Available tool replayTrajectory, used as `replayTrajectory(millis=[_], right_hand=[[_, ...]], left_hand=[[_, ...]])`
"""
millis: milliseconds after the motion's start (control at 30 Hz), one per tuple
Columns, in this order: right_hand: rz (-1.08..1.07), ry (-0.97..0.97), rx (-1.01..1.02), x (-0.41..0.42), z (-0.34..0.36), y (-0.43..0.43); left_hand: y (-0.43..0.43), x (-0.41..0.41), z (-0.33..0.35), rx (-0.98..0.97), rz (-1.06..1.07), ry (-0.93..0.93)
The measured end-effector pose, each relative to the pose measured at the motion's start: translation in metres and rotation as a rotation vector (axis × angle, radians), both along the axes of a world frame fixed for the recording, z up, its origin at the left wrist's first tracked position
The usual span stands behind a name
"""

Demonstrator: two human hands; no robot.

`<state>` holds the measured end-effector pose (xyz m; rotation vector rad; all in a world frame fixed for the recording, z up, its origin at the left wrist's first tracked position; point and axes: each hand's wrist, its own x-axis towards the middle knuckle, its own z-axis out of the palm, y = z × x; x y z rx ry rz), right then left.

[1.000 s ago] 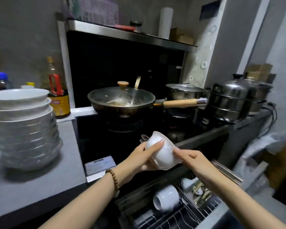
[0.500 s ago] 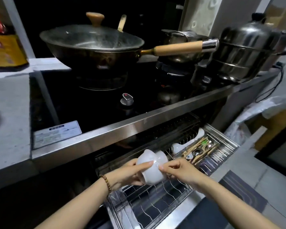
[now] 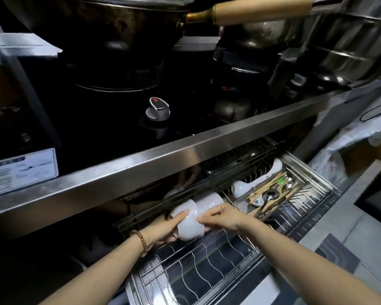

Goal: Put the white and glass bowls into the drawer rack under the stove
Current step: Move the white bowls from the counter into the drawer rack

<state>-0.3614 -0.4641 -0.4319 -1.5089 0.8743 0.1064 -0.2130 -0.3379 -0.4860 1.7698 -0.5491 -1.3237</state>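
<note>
A small white bowl (image 3: 188, 225) is held tilted on its side just above the wire drawer rack (image 3: 198, 267) under the stove. My left hand (image 3: 165, 227) grips it from the left, thumb on its wall. My right hand (image 3: 218, 217) pinches its right side. Right behind it, a second white bowl (image 3: 209, 200) lies on its side in the rack, touching the held one. The glass bowls are out of view.
The steel stove edge (image 3: 141, 170) overhangs the rack's back. A cutlery tray (image 3: 271, 194) with chopsticks and spoons sits to the right, with a white ladle (image 3: 242, 187) beside it. A wok with a wooden handle (image 3: 257, 9) and a stove knob (image 3: 157, 108) are above.
Both hands carried the white bowl down from above the stove edge into the open drawer, against the bowl lying there. The view tilted down and closer.
</note>
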Motion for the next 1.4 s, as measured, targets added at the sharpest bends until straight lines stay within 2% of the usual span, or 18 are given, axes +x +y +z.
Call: replayTrajectory(millis=[167,633,967,1233,1400], right_hand=[[-0.074,0.007,-0.001,0.006,-0.020,-0.009],[-0.257,0.104,-0.038,0.004,-0.061,-0.020],[-0.287,0.130,-0.034,0.006,-0.069,-0.021],[-0.248,0.122,-0.082,0.004,-0.036,-0.014],[-0.348,-0.004,0.000,-0.020,0.019,-0.002]], left_hand=[[-0.012,0.004,-0.022,0.008,0.018,-0.077],[-0.031,-0.007,-0.066,0.048,0.043,-0.114],[-0.031,-0.008,-0.062,0.099,-0.013,-0.162],[-0.019,-0.014,-0.033,-0.019,-0.020,-0.213],[-0.004,-0.012,0.005,0.025,-0.041,-0.169]])
